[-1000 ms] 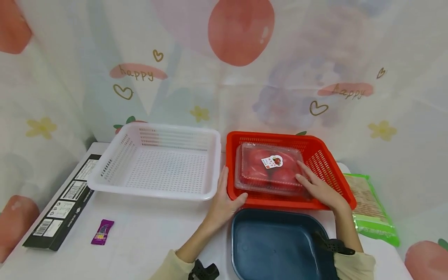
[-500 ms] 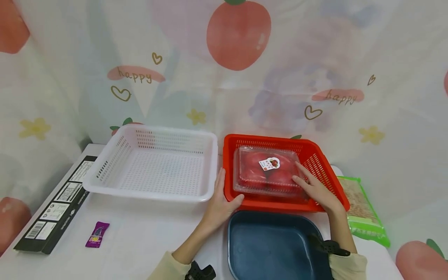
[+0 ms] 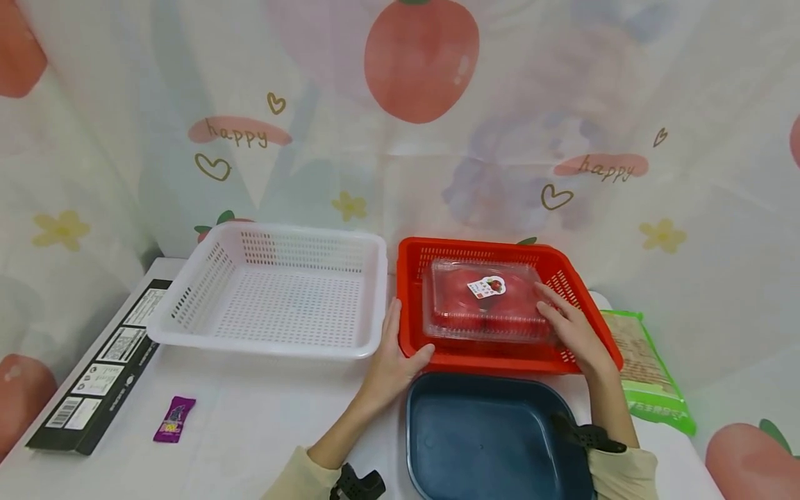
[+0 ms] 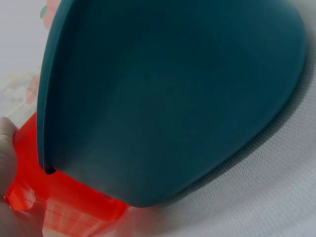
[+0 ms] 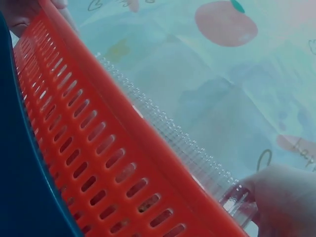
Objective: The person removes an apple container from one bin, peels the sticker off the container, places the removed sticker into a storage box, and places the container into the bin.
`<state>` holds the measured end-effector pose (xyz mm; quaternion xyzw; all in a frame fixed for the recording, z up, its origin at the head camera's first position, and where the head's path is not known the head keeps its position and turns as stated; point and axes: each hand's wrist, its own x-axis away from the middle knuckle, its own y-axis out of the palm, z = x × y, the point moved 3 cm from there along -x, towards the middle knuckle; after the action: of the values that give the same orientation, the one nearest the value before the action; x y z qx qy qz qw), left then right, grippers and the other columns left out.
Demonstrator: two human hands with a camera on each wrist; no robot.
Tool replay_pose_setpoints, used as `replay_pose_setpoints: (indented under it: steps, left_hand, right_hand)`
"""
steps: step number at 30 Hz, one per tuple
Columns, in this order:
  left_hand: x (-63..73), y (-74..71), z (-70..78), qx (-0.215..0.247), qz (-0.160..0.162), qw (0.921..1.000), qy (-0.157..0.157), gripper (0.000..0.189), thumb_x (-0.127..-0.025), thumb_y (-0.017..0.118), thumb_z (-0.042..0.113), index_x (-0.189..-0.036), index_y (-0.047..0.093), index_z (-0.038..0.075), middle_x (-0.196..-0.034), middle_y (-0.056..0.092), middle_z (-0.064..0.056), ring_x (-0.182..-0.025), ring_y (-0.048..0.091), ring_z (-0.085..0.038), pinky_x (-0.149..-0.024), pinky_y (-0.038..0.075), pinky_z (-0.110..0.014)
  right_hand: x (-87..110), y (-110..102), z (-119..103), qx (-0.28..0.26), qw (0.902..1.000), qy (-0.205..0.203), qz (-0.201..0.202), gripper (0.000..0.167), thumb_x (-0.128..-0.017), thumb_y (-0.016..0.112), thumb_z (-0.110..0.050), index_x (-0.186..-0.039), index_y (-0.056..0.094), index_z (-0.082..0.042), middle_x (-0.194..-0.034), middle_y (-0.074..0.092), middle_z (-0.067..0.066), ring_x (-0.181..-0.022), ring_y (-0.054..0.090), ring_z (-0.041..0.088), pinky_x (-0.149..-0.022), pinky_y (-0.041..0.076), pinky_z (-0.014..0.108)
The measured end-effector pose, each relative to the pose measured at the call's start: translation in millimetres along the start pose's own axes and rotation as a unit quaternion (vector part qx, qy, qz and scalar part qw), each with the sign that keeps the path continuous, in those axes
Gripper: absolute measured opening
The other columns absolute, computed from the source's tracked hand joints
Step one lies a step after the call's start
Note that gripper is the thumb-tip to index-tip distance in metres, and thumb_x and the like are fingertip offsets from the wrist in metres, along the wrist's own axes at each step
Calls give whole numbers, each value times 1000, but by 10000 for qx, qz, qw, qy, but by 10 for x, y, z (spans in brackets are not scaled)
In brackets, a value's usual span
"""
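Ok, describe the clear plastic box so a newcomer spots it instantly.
Find the white table and its red basket, right of the white basket. Inside lies the clear box; unlike its neighbours, it shows round red contents beneath a white sticker.

A pale cloth point(image 3: 300, 42) printed with red fruit point(image 3: 421, 62) and yellow flowers point(image 3: 350, 206) hangs behind a white table point(image 3: 250, 417).

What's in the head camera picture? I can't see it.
A person's right hand holds a clear box of red things in a red basket, and the left hand holds the basket's corner. A white basket and blue tray sit nearby.
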<state>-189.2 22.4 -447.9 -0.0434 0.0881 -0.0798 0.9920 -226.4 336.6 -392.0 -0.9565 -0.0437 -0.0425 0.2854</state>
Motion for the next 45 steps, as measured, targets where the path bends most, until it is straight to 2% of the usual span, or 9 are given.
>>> replay_pose_setpoints:
  steps: [6,10,15,21,26,29,40,45]
  left_hand:
    - [1,0,-4,36,4,10000,6,103,-80,76,27,-155,6,34,-159,16,14,-140,33,-21,-93,55,-36]
    - [-2,-4,-17,-5,22,10000,-18,103,-80,76,28,-155,6,34,-159,17,14,-139,34,-21,-94,55,-35]
    - [-11,-4,-31,-53,17,10000,-52,102,-80,76,28,-155,6,35,-159,16,16,-139,34,-20,-94,55,-36]
    - [-20,-25,-13,-60,38,10000,-53,102,-80,76,25,-155,8,34,-159,17,14,-138,36,-22,-94,54,-36]
    - [-11,-24,-12,-47,21,10000,-79,101,-79,77,26,-155,9,34,-158,19,13,-138,37,-25,-94,55,-36]
    - [-4,-18,-12,-51,10,9999,-107,101,-79,77,27,-154,10,33,-157,21,12,-138,37,-26,-94,55,-36]
    - [-6,-15,0,-92,60,9999,-130,98,-78,77,25,-153,13,34,-158,23,6,-136,40,-28,-94,55,-37]
    - [4,-15,10,-151,71,9998,-97,97,-78,77,24,-153,15,33,-157,23,7,-136,39,-28,-94,55,-37]
  right_hand:
    - [0,-38,-1,-244,9983,341,410,66,-97,46,-51,-154,22,-27,-157,27,21,-113,45,24,-78,55,19]
    - [5,-53,21,-427,9959,491,626,65,-96,47,-54,-153,27,-28,-154,30,16,-107,48,14,-79,55,19]
    - [-5,-69,53,-579,9946,464,733,63,-96,49,-51,-151,34,-25,-136,42,1,-98,52,5,-78,55,19]
    - [-9,-71,48,-620,9942,231,851,52,-95,53,-47,-142,46,-27,-116,46,-19,-92,55,2,-75,56,19]
    - [1,-74,36,-744,9923,-6,988,32,-95,57,-41,-124,56,-26,-92,57,-18,-69,53,5,-63,54,18]
    - [12,-74,30,-805,9916,-88,1011,26,-95,58,-39,-117,58,-26,-84,58,-16,-61,50,8,-58,52,18]
    - [10,-87,43,-958,9884,-125,1172,23,-95,58,-37,-115,59,-25,-81,57,-14,-58,47,9,-56,52,18]
    - [27,-80,46,-779,9890,-263,1228,24,-96,56,-38,-116,57,-25,-89,57,-15,-68,53,7,-60,54,19]
